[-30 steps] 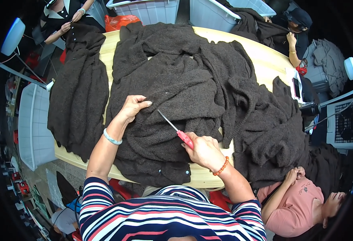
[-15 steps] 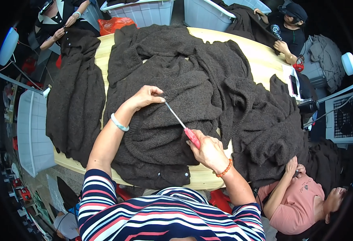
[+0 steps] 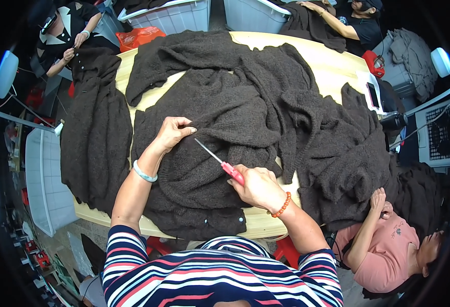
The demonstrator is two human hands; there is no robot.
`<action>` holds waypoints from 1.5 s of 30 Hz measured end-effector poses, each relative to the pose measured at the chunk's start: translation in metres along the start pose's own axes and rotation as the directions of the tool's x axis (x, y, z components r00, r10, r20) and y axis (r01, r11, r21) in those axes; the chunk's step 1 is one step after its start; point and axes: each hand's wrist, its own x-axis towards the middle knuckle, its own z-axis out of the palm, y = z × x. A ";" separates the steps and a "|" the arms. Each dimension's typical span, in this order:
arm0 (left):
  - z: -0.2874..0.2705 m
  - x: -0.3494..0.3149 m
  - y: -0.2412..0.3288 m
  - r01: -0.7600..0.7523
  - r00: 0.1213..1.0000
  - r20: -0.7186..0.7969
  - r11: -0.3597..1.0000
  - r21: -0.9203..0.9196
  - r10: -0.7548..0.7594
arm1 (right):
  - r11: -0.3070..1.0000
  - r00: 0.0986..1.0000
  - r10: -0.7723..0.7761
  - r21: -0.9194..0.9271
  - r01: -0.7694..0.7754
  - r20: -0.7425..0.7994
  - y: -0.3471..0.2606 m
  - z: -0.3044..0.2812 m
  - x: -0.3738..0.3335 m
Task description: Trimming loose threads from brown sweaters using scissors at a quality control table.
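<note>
A dark brown knitted garment (image 3: 220, 117) lies spread across the wooden table (image 3: 332, 66) in front of me. My left hand (image 3: 172, 132) pinches a fold of the knit near its middle. My right hand (image 3: 258, 187) grips the red handle of a thin pointed metal tool (image 3: 220, 159), whose tip points up and left toward the pinched fold, just below my left fingers. A light bracelet sits on my left wrist and an orange bead bracelet on my right.
More dark knitted garments hang over the table's left edge (image 3: 94, 133) and heap at the right (image 3: 347, 153). Other people sit at the far left, far right and lower right (image 3: 388, 245). White plastic bins (image 3: 168, 18) stand behind the table. A phone (image 3: 374, 94) lies at the right edge.
My left hand has slid down the garment and pinched a fold. The right hand has lifted the tool's tip closer to that fold.
</note>
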 end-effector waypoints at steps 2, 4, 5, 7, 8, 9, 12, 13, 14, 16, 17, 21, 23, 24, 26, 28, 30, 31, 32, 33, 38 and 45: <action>0.002 -0.001 0.000 -0.001 1.000 -0.004 0.999 0.042 0.002 | 1.000 1.000 0.029 0.006 -0.029 -0.008 -0.002 -0.001 0.000; 0.000 0.003 -0.010 0.004 0.999 0.034 0.998 -0.070 -0.002 | 0.999 0.998 0.048 0.019 -0.049 0.047 0.002 -0.001 -0.001; -0.001 0.005 -0.013 0.002 0.999 0.034 0.998 -0.070 0.000 | 0.997 0.992 0.067 0.033 -0.070 0.103 0.003 -0.001 -0.002; -0.005 0.011 -0.014 0.015 1.000 0.020 0.976 -0.216 -0.011 | 0.997 0.992 0.060 0.049 -0.065 0.108 0.004 -0.004 -0.006; -0.007 0.015 -0.012 0.043 0.998 0.042 0.982 -0.185 -0.036 | 0.996 0.994 0.069 0.055 -0.074 0.088 0.006 -0.004 -0.006; -0.005 0.021 -0.009 0.038 0.999 0.041 0.982 -0.186 -0.031 | 0.995 0.995 0.078 0.062 -0.082 0.067 0.008 -0.004 -0.007; 0.014 0.044 0.006 -0.178 0.982 -0.009 0.949 0.259 0.187 | 0.987 0.994 0.108 0.121 -0.105 -0.016 0.013 -0.001 -0.010; 0.032 0.047 0.023 -0.267 0.955 -0.007 0.867 0.421 0.298 | 0.987 0.993 0.116 0.115 -0.112 -0.022 0.016 -0.003 -0.012; 0.044 0.051 0.029 -0.312 0.937 0.022 0.807 0.501 0.349 | 0.984 0.989 0.150 0.100 -0.147 -0.018 0.017 -0.005 -0.014; 0.055 0.060 0.032 -0.343 0.923 0.078 0.715 0.609 0.377 | 0.981 0.982 0.182 0.077 -0.178 -0.048 0.021 -0.007 -0.016; 0.058 0.066 0.025 -0.333 0.929 0.098 0.691 0.641 0.357 | 0.982 0.983 0.176 0.075 -0.172 -0.049 0.022 -0.008 -0.017; 0.049 0.066 0.011 -0.243 0.970 0.059 0.925 0.293 0.236 | 0.977 0.972 0.213 0.042 -0.210 -0.103 0.027 -0.015 -0.022; 0.044 0.051 0.013 -0.225 0.974 0.076 0.953 0.201 0.214 | 0.977 0.974 0.214 0.016 -0.213 -0.079 0.027 -0.018 -0.027; 0.043 0.044 0.010 -0.177 0.982 0.079 0.978 0.114 0.169 | 0.976 0.972 0.220 0.022 -0.219 -0.080 0.028 -0.019 -0.030; 0.045 0.027 0.013 -0.106 0.991 0.084 0.994 -0.040 0.109 | 0.991 0.990 0.133 0.038 -0.132 -0.050 0.030 -0.019 -0.036; 0.048 0.011 0.011 -0.109 0.986 0.101 0.976 -0.189 0.130 | 0.990 0.988 0.138 0.020 -0.137 -0.071 0.029 -0.023 -0.040; 0.054 -0.002 0.016 -0.112 0.981 0.121 0.958 -0.264 0.148 | 0.992 0.984 0.117 -0.035 -0.123 -0.133 0.029 -0.025 -0.044; 0.056 -0.006 0.015 -0.122 0.979 0.115 0.939 -0.321 0.166 | 0.992 0.984 0.119 -0.037 -0.125 -0.131 0.026 -0.027 -0.045; 0.059 -0.010 0.015 -0.131 0.977 0.108 0.917 -0.378 0.184 | 0.989 0.989 0.142 -0.027 -0.143 -0.035 0.023 -0.030 -0.045; 0.060 -0.012 0.013 -0.130 0.977 0.109 0.915 -0.381 0.184 | 0.987 0.985 0.162 -0.019 -0.162 0.061 0.021 -0.032 -0.047; 0.062 -0.017 -0.004 -0.026 0.967 0.197 0.827 -0.562 0.164 | 0.984 0.984 0.179 -0.021 -0.179 -0.016 0.021 -0.033 -0.056; 0.073 -0.028 -0.003 -0.055 0.974 0.147 0.809 -0.585 0.172 | 0.984 0.985 0.172 -0.039 -0.173 -0.015 0.024 -0.032 -0.071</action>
